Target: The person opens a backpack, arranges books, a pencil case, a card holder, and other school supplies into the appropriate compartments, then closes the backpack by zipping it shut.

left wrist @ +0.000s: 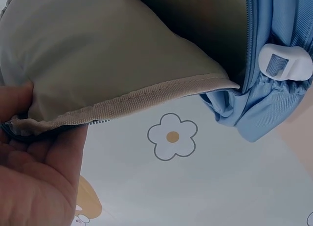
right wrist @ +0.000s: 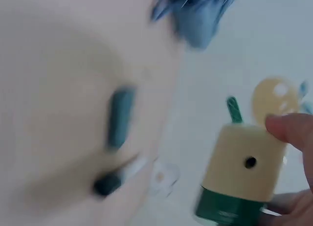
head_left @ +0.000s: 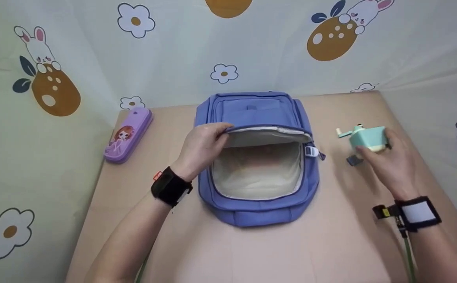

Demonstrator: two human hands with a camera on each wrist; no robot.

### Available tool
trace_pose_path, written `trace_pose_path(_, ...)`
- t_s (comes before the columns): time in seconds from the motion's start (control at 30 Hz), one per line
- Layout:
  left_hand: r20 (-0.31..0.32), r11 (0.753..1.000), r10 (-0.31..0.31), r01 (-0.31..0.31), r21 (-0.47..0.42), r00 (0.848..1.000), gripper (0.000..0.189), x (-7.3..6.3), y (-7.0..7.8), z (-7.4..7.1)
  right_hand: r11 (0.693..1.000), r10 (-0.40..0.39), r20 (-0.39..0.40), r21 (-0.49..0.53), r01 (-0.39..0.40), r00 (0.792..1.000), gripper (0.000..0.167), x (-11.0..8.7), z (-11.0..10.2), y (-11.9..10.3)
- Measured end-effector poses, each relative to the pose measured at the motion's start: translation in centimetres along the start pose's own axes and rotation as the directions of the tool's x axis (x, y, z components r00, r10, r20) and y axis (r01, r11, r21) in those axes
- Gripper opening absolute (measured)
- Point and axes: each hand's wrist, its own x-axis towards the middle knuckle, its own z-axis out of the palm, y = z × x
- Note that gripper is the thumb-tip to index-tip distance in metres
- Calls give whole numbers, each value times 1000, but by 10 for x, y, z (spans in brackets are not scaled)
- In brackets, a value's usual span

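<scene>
Left hand (head_left: 202,146) pinches a blue fabric backpack (head_left: 256,112), right hand (head_left: 396,165) a mint-green crank sharpener (head_left: 366,138), a purple oblong case (head_left: 130,134) lying left.

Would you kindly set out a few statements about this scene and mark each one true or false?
1. The left hand pinches the edge of the flap of the blue backpack. True.
2. The purple case lies to the left of the blue backpack. True.
3. The right hand rests on the purple case. False: it grips a turquoise crank device.
4. The blue backpack is closed. False: it gapes open, with its pale lining showing.
5. The turquoise crank device is to the right of the blue backpack. True.
</scene>
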Motion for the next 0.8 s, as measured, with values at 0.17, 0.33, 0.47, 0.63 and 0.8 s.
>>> trace_pose_path(0.17, -28, 1000, -1, 2, 1, 1000, 24, 6, 2, -2, 986, -149, 189, 99, 132, 971, 91, -42, 17, -44)
trace_pose_path(0.33, -36, 1000, -8, 8, -4, 999, 24, 10, 3, -3, 964, -257, 280, 146, 224, 925, 90, -61, 51, -74)
trace_pose_path(0.47, -34, 1000, -7, 6, -4, 999, 24, 9, 2, -3, 941, -337, 279, 129, 312, 899, 90, -55, 85, -89)
trace_pose_path(0.63, -34, 1000, -1, 1, 10, 999, 25, 7, 2, -2, 924, -383, 216, 83, 374, 898, 85, -43, 121, -97)
trace_pose_path(0.8, -39, 1000, 23, -23, 11, 999, 25, 7, 4, -4, 911, -408, 154, -1, 413, 900, 82, -35, 140, -99)
